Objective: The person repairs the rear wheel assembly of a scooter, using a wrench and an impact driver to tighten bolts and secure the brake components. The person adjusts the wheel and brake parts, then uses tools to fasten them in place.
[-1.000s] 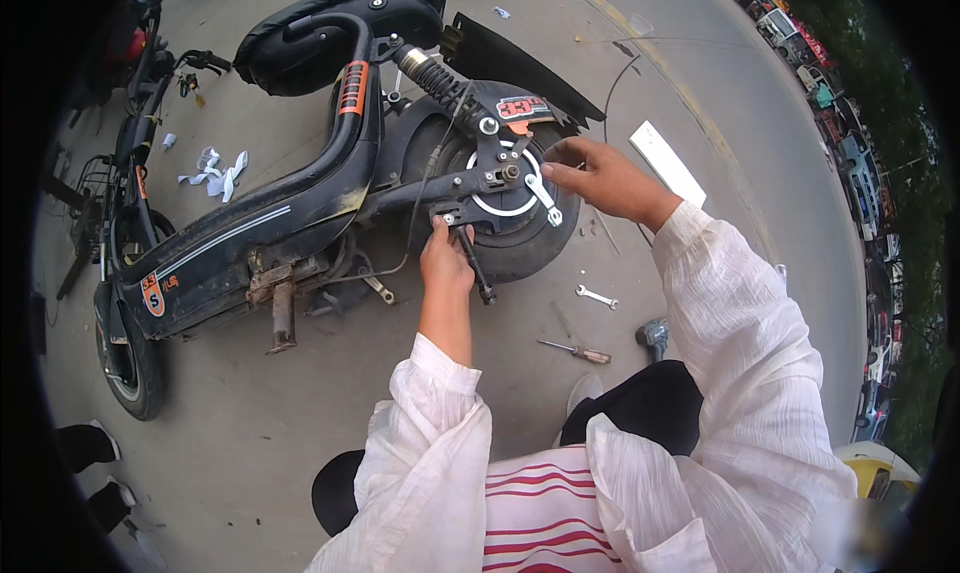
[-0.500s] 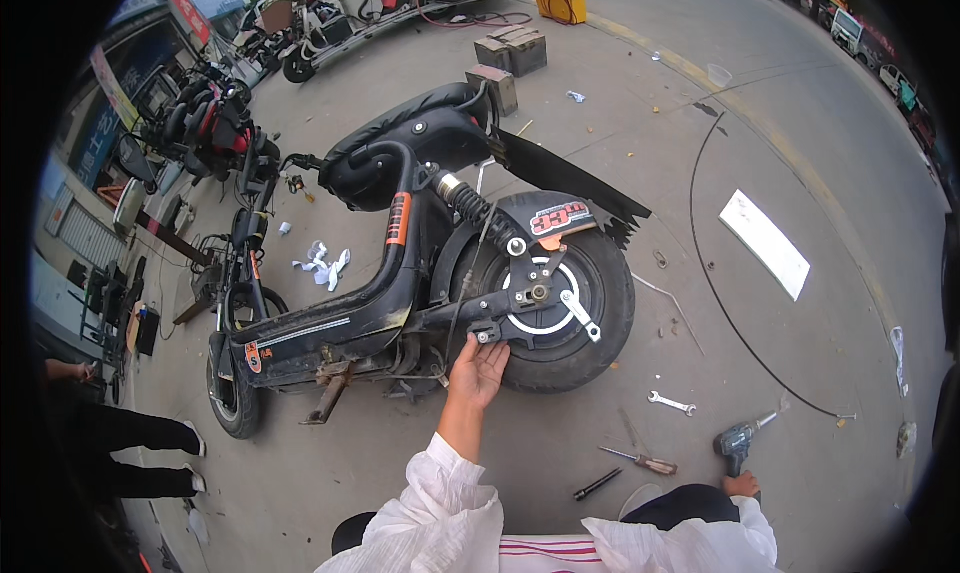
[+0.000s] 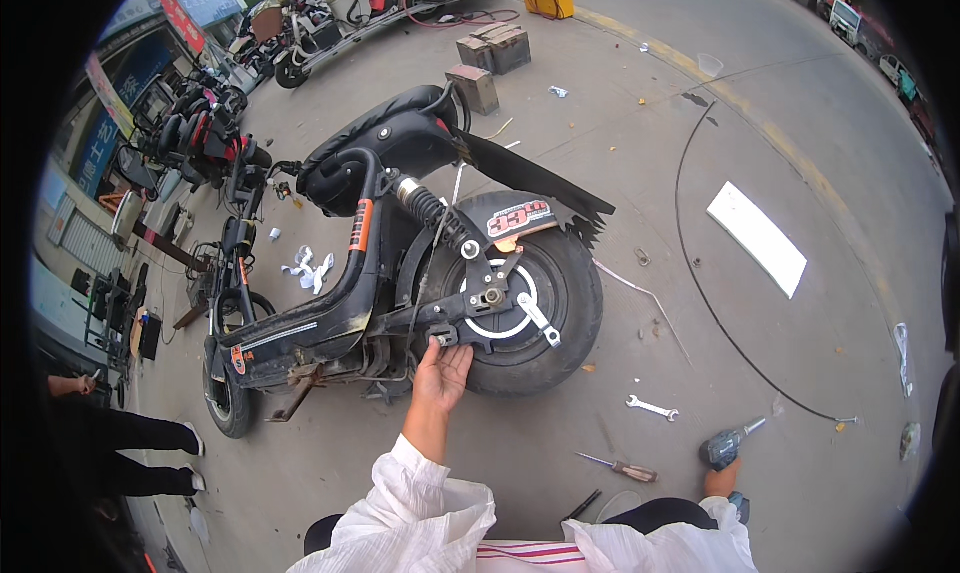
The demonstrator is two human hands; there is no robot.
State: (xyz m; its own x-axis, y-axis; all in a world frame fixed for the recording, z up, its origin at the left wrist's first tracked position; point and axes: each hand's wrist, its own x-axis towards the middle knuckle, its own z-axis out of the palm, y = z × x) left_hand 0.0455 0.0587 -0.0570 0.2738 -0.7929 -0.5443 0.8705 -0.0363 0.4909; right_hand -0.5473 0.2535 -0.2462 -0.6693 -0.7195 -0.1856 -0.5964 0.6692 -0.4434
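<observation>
A black electric scooter stands on the pavement in front of me, its rear wheel toward the right. My left hand reaches to the small dark bracket below the swingarm, beside the tyre. The thumb touches that bracket and the other fingers extend beside it, palm upward. At lower right, my right hand wraps the handle of a cordless impact wrench. Its nose points up and to the right, away from the scooter.
An open-end wrench, a screwdriver and a black rod-shaped tool lie near me. A long black cable curves beside a white panel. Battery blocks stand behind the scooter. Another person's legs are at left.
My view has shifted, so the scooter and tools appear farther left. My left hand remains at the bracket. The impact wrench tilts a little more upward, still in my right hand.
</observation>
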